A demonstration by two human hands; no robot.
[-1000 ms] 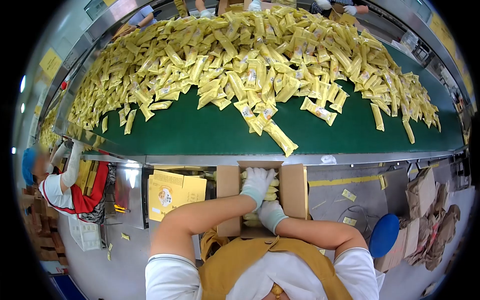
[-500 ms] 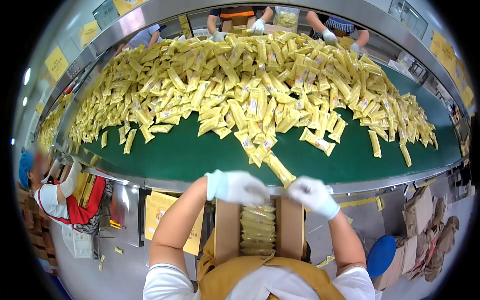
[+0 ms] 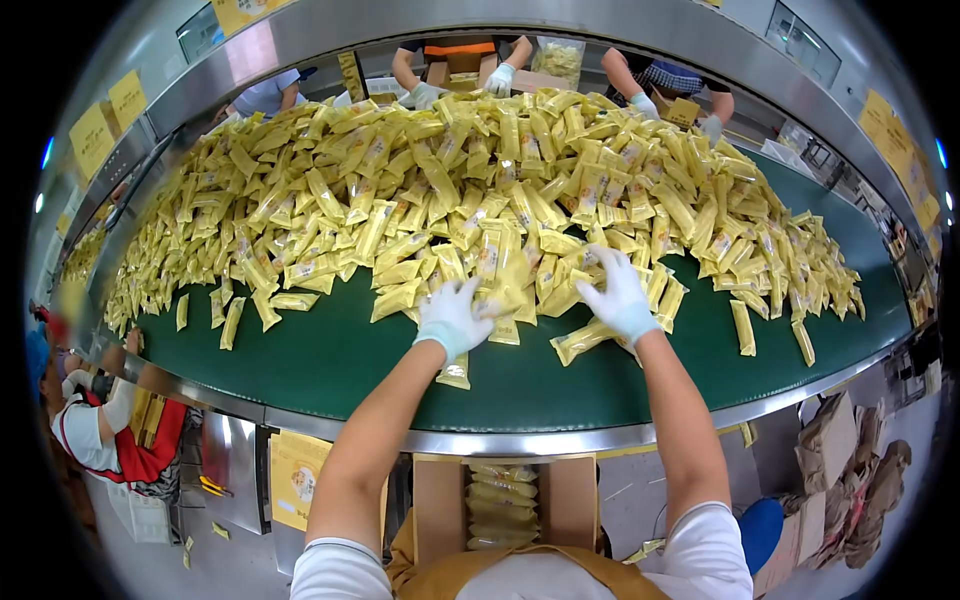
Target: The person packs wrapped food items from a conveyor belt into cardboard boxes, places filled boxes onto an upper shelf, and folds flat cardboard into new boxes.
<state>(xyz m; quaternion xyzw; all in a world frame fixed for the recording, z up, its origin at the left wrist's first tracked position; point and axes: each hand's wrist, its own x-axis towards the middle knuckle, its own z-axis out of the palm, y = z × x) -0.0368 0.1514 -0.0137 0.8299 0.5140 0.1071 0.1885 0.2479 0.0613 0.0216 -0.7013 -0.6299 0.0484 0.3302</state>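
Observation:
A large heap of yellow wrapped packets [image 3: 440,190] lies on the green belt [image 3: 330,370]. At the heap's near edge, my left hand [image 3: 455,318], in a white glove, touches packets with its fingers spread. To its right my right hand [image 3: 618,292], also gloved, rests at the packets with fingers apart. Between the hands some packets look blurred. Below the belt's metal edge, close to my body, an open cardboard box [image 3: 437,510] holds a row of yellow packets [image 3: 502,505].
Co-workers' gloved hands [image 3: 500,80] show behind the heap. A person in a red apron [image 3: 100,430] is at the left. A printed yellow carton [image 3: 298,480] lies left of the box. A blue stool [image 3: 762,530] and brown paper [image 3: 870,480] are at the right.
Both my hands have moved from the box up and forward onto the heap's near edge. Packets there have shifted. The view has tilted, so the box now appears lower.

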